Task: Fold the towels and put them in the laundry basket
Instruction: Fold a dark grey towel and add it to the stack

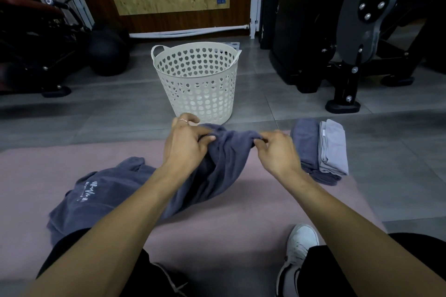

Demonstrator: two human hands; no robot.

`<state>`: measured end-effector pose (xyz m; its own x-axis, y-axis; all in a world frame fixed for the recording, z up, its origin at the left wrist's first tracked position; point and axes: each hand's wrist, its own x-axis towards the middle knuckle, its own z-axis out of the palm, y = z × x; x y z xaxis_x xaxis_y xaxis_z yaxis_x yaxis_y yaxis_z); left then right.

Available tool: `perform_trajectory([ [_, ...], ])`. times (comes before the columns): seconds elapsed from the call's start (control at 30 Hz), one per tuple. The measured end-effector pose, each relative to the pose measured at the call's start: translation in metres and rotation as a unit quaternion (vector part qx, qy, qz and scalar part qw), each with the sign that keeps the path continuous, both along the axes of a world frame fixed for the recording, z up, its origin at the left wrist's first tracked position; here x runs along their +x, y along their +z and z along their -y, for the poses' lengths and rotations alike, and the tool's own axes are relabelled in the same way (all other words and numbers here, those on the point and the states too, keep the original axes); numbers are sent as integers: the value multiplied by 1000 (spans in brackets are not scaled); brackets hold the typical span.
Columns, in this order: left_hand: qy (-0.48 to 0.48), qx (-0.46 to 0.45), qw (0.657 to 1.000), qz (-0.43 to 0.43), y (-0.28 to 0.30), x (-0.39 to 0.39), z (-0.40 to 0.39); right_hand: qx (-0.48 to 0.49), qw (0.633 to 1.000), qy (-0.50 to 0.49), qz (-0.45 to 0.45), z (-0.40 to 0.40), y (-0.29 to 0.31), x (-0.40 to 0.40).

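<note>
1. Dark blue-grey, the towel (217,164) hung bunched between my hands above the pink mat (241,224).
2. My left hand (185,144) gripped its top edge, fingers curled.
3. My right hand (275,149) pinched the other end.
4. The white laundry basket (196,79) stood just beyond, on the tiled floor (96,123).
5. Folded towels (321,149) lay right of my hands.

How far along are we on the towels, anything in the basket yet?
Done: two folded towels, dark grey and light grey, lie on the pink mat. In hand: left hand and right hand grip a dark grey towel. Left: fold it; the white perforated basket looks empty.
</note>
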<state>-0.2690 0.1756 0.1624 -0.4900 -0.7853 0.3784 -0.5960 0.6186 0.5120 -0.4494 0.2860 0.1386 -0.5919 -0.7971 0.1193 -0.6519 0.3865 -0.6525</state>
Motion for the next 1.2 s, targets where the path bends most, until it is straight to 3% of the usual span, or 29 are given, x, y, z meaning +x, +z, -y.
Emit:
perform_trajectory([
  [0.07, 36, 14, 999, 12, 6, 4, 0, 16, 999, -18, 31, -4, 7, -2],
  [0.13, 43, 106, 988, -100, 20, 7, 3, -31, 988, -14, 153, -4, 27, 2],
  [0.2, 68, 187, 954, -226, 40, 9, 14, -100, 961, -3, 256, 0, 56, 4],
  [0.43, 18, 8, 946, -325, 171, 16, 41, -272, 894, 46, 353, 30, 188, 19],
  [0.6, -9, -82, 943, -322, 274, 27, 47, -340, 888, 83, 299, 43, 286, 37],
  [0.73, 28, -100, 966, -238, 323, 31, 46, -321, 927, 64, 182, 45, 337, 49],
  [0.83, 27, -81, 944, -318, 339, 34, 45, -357, 920, 50, 155, 39, 359, 55],
  [0.97, 0, -10, 945, -327, 348, 43, 44, -345, 929, 41, 127, 22, 378, 57],
  [1.07, -13, -18, 907, -421, 362, 49, 35, -402, 910, 32, 100, 10, 396, 57],
  [1.2, -39, -28, 897, -439, 389, 49, 23, -439, 896, 31, 61, 4, 422, 56],
])
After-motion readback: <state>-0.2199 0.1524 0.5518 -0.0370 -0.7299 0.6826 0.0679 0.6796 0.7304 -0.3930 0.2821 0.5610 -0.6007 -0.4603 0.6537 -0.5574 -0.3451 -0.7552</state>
